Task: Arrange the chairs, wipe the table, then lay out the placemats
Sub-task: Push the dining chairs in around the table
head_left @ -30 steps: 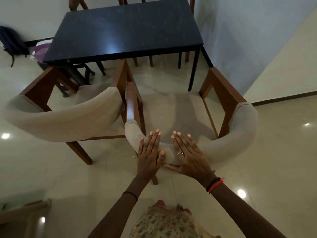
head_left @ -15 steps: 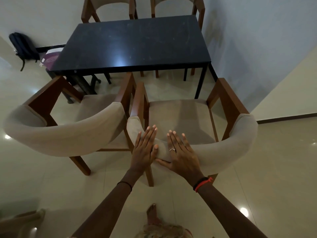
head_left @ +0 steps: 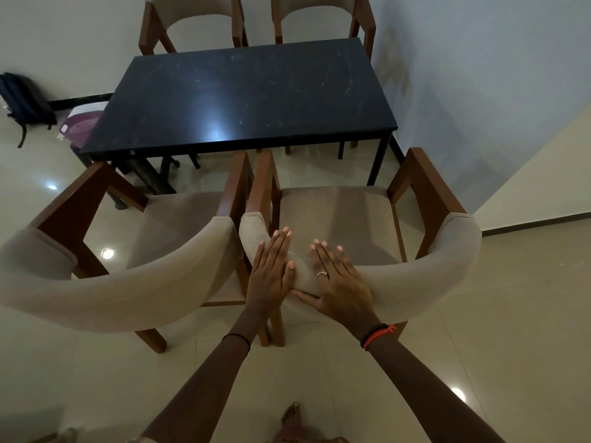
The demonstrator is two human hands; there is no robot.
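Table [head_left: 243, 97]: dark top, standing against the wall on its right. The surface shows faint smears and scratches under the light glare. No cloth and no placemats lie on it. Wiping and placemat laying judged not yet begun.

Far chairs [head_left: 198, 24]: two stand side by side at the table's far edge, close in under it. These appear in place.

Left near chair [head_left: 105, 282]: stands on the near side, its front arms just short of the table edge, seat not under the top. Judged not yet pushed in.

Right near chair [head_left: 415, 276]: just beside the left one, arm posts nearly touching. Its seat also sits clear of the table edge. This is the chair being handled.

Purple item [head_left: 83, 121] at the table's left end, partly hidden; it could be the placemats, but this cannot be told.

Backpack [head_left: 25, 100]: against the far left wall, well apart from the work.

Left hand [head_left: 270, 276]: flat on the padded backrest of the right near chair, fingers straight and together, not gripping.

Right hand [head_left: 339, 282]: also flat on that backrest, fingers slightly spread, thumb tucked under the pad's lower edge.

Assessment: first step in progress, roughly half done; two steps remain.
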